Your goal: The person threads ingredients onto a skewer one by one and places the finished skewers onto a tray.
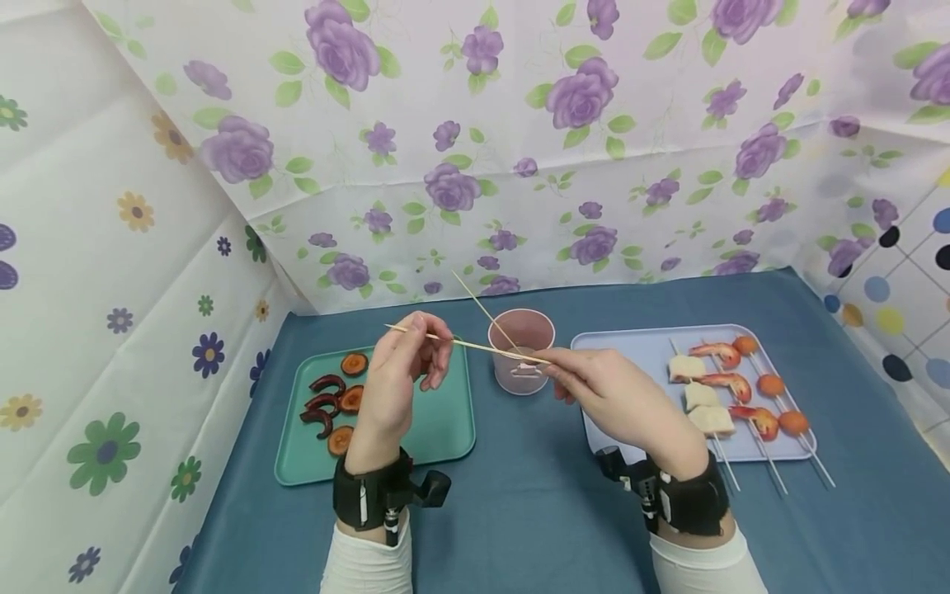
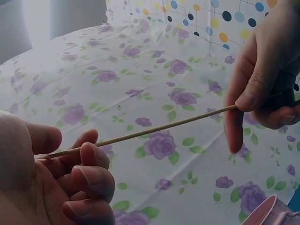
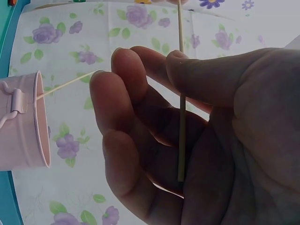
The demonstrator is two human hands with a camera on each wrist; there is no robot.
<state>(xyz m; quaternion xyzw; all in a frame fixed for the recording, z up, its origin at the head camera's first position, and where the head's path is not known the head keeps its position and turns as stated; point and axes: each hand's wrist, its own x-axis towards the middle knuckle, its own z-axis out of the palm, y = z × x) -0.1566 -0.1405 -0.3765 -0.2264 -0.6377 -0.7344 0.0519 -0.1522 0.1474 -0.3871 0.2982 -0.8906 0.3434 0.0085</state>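
near the bucket (image 1: pixel 509 376), the right hand (image 1: pixel 619 396) pinches a skewer (image 2: pixel 171 125) that the left hand (image 1: pixel 396 371) apparently pinches too.

1. On the far side is a white rose-patterned sheet (image 1: pixel 534 206)
2. Left, a daisy-patterned sheet (image 1: pixel 148 330)
3. Right, a dotted sheet (image 1: pixel 909 330)
4. Near, a blue tabletop (image 1: pixel 534 520)
5. Bright light (image 2: pixel 36 21) in left wrist view

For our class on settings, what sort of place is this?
Probably a staged indoor food-handling area: floral sheeting behind, loaded skewers on a pale tray, and a pink bucket.
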